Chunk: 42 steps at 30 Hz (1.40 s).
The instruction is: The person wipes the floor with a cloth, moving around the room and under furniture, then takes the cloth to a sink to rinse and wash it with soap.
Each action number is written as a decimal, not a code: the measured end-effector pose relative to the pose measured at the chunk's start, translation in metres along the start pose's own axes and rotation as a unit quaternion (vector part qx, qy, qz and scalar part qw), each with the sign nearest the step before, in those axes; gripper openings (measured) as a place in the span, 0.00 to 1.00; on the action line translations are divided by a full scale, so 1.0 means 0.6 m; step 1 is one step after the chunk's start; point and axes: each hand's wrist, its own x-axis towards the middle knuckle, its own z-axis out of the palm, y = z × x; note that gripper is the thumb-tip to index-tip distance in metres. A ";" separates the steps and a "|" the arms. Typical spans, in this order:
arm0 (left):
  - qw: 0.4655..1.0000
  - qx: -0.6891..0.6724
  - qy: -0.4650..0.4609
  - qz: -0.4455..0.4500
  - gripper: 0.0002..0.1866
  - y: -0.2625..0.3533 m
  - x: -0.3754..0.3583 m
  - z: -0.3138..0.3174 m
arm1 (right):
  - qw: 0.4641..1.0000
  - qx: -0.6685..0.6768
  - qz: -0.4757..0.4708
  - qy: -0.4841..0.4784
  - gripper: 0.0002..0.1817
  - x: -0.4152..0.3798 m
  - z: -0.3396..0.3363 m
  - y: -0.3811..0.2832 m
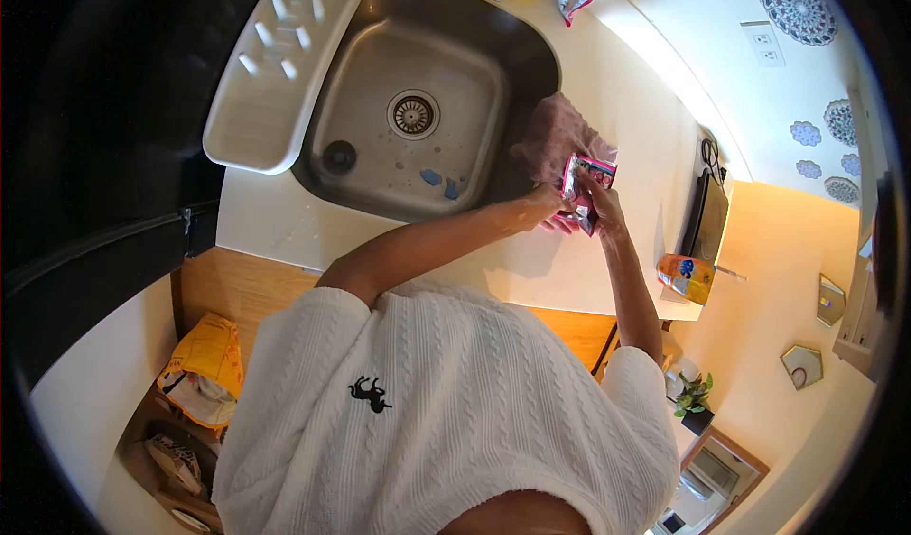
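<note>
Both of my hands are on a small, shiny pink-and-dark packet [598, 170] over the counter, just right of the sink. My left hand [543, 209] grips its near left side, fingers curled beneath. On the right side, my right hand [604, 211] clasps it with the thumb laid across the front. Right behind the packet lies a crumpled, thin pinkish cloth [558, 132], draped from the counter over the sink's right rim.
The steel sink [418, 51] has a drain strainer [414, 114], a dark round stopper [339, 156] and bluish bits [431, 176]. A white drying rack [256, 132] flanks it. An orange package [687, 277] stands at the counter's right end, beside a dark flat appliance [707, 217].
</note>
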 end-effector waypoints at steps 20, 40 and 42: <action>0.995 0.010 -0.092 -0.019 0.14 -0.016 0.015 -0.008 | 0.988 -0.153 -0.028 0.024 0.18 -0.019 0.008 -0.033; 0.986 -0.076 -0.145 0.040 0.21 0.030 -0.087 -0.058 | 0.933 -0.234 -0.273 0.010 0.14 0.031 -0.054 -0.246; 0.986 -0.119 -0.102 0.058 0.20 0.045 -0.099 -0.075 | 0.918 -0.224 -0.320 0.066 0.14 0.066 -0.025 -0.298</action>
